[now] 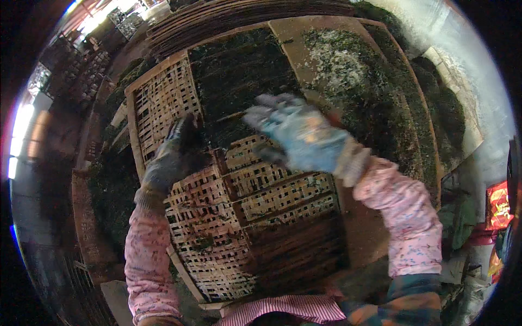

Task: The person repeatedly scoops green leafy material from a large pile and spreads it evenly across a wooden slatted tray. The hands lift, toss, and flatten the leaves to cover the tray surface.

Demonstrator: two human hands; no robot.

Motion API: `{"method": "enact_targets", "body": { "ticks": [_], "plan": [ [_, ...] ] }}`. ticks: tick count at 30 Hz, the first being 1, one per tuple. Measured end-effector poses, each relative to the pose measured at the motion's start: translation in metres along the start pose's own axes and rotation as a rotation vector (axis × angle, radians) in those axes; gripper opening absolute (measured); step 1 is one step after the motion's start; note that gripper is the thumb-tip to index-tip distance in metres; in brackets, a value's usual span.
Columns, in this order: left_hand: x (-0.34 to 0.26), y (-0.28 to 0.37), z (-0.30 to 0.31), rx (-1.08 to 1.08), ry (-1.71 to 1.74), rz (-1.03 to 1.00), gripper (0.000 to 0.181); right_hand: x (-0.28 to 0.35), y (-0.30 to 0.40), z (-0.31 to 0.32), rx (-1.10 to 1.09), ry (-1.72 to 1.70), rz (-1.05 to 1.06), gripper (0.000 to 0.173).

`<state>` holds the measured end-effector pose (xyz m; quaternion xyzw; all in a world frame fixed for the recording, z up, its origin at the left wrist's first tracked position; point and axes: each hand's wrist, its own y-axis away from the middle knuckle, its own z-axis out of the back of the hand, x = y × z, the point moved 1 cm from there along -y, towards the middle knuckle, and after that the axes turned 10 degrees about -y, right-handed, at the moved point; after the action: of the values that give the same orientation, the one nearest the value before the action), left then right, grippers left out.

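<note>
Before me lies a wood-framed woven slat tray [204, 240], with its lattice bare at the upper left and lower left. Beside it is a ridged mould with long grooves [277, 199]; dark, crumbly plant-like material [244, 69] covers its upper part. My left hand [175, 150], in a soiled glove, is low over the tray's middle, with a dark mass near its fingers; whether it grips that mass is unclear. My right hand [293, 130], in a blue-grey glove, is blurred above the lower edge of the dark material, fingers spread, with nothing visible in it.
A board [289, 36] at the upper right bears a heap of dark green material with pale bits [342, 69]. Stacked slatted trays [244, 16] lie at the far side. More dark material [110, 191] is at the left. A red packet [498, 205] is at the far right.
</note>
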<state>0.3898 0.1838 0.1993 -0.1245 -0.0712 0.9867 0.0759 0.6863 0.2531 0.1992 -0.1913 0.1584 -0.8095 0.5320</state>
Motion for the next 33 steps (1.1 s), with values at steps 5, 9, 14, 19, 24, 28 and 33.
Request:
{"method": "enact_targets", "body": {
  "ticks": [5,9,14,19,24,28,33],
  "plan": [
    [0.010,-0.008,-0.027,0.001,-0.310,0.003,0.085,0.025,-0.040,-0.093,-0.005,-0.321,0.000,0.067],
    [-0.006,-0.015,-0.012,0.133,-0.069,0.164,0.062,0.024,-0.036,-0.099,-0.039,-0.269,-0.024,0.065],
    [-0.006,-0.023,-0.001,0.019,-0.032,0.075,0.031,0.030,-0.040,-0.107,-0.087,-0.236,-0.031,0.065],
    [-0.066,-0.064,0.024,0.091,0.094,-0.077,0.030,0.029,-0.036,-0.090,0.022,-0.276,-0.127,0.060],
    [-0.095,-0.067,0.050,0.191,0.479,-0.008,0.035,0.018,-0.036,-0.038,0.321,-0.525,-0.256,0.047],
    [-0.050,-0.042,0.049,-0.080,0.366,-0.077,0.033,-0.023,0.005,0.022,0.241,-0.707,-0.645,0.029],
    [-0.029,-0.014,0.019,-0.151,-0.176,-0.503,0.045,-0.054,0.023,0.044,0.203,-0.303,-0.317,0.046]
  ]
}}
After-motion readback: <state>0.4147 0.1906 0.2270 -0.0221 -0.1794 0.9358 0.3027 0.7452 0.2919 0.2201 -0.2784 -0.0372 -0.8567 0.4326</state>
